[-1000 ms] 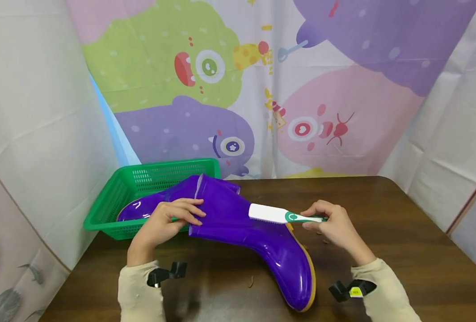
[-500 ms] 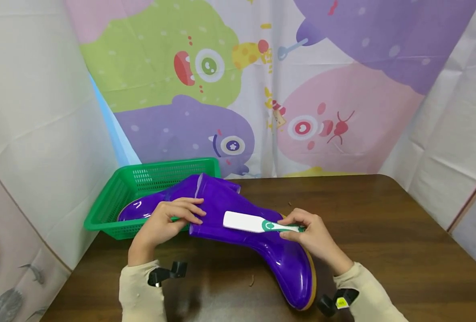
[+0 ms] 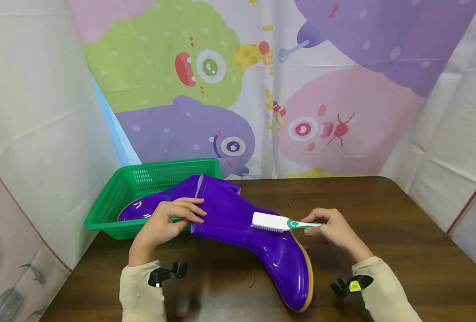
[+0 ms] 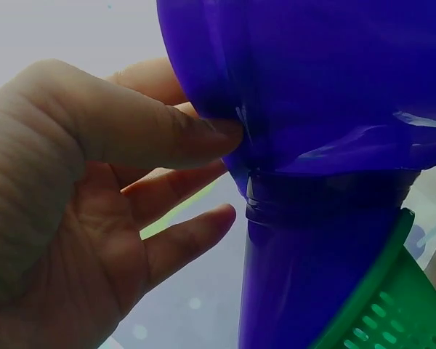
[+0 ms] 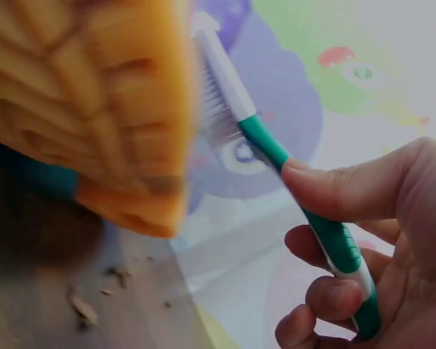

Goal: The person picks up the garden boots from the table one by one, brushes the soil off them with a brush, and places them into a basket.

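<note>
A shiny purple rain boot (image 3: 229,205) with a yellow sole lies on its side, toe toward the near right. At its open top, my left hand (image 3: 166,223) pinches the edge of the shaft between thumb and fingers, as the left wrist view shows. My right hand (image 3: 336,230) grips the green handle of a white scrubbing brush (image 3: 271,222). The brush's bristles face down onto the boot near the ankle. In the right wrist view the boot's yellow treaded sole (image 5: 123,94) stands close beside the bristles.
Behind my left hand a green plastic basket (image 3: 101,219) holds a second purple boot (image 3: 139,209). Small brown bits (image 3: 251,281) of dirt lie on the dark wooden table (image 3: 382,210). A cartoon-printed curtain (image 3: 258,134) hangs behind the table.
The brush in my right hand slid left along the boot's shaft, then came back right toward the ankle. The boot's toe shifted slightly left. My left hand stays at the boot's top.
</note>
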`<state>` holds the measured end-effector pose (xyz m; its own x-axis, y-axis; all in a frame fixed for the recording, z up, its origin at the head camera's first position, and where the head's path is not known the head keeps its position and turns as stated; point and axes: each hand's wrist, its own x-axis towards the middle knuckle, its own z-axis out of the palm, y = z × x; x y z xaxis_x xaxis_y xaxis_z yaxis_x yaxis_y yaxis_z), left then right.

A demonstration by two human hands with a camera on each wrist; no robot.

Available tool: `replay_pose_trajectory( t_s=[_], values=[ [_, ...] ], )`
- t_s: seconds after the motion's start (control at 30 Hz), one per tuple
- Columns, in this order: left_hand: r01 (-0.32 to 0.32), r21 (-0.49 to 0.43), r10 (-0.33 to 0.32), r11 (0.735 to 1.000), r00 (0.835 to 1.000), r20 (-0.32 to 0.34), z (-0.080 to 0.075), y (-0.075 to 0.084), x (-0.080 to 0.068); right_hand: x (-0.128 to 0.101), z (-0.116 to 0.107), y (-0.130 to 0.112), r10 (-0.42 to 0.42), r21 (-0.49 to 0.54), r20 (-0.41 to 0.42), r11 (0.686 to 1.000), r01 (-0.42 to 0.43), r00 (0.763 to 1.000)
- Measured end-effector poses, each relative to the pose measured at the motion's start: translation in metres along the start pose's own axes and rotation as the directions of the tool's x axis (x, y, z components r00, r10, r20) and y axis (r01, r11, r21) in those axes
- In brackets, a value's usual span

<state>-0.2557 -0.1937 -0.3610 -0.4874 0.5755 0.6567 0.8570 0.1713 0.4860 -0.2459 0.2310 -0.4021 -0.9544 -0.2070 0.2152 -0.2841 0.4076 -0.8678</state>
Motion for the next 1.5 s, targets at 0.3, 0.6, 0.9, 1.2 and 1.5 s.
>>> replay_pose_trajectory(
  t_s=[0.3,0.6,0.9,1.2,1.5],
  values=[
    [-0.025,-0.002,0.025,1.0,1.0,-0.004,0.0,0.003,0.003,-0.007,-0.006,-0.015,-0.135,0.057,-0.09,0.988,0.14,0.987],
    [-0.048,-0.003,0.048,0.999,0.999,-0.013,0.0,0.003,0.005,-0.009,0.027,-0.029,-0.241,0.027,-0.038,0.97,0.242,0.97],
    [-0.04,0.008,0.04,0.999,0.999,-0.015,0.001,0.001,0.004,-0.01,0.003,-0.003,-0.033,-0.049,-0.017,0.998,0.032,0.999],
    [-0.043,0.016,0.043,0.999,0.999,-0.019,0.0,0.002,0.003,-0.02,-0.034,0.018,0.051,0.029,-0.057,0.998,-0.049,0.997],
    [-0.055,0.005,0.055,0.999,0.998,-0.018,0.0,-0.001,0.001,-0.03,-0.067,0.034,0.089,-0.251,-0.178,0.959,-0.133,0.98]
  ],
)
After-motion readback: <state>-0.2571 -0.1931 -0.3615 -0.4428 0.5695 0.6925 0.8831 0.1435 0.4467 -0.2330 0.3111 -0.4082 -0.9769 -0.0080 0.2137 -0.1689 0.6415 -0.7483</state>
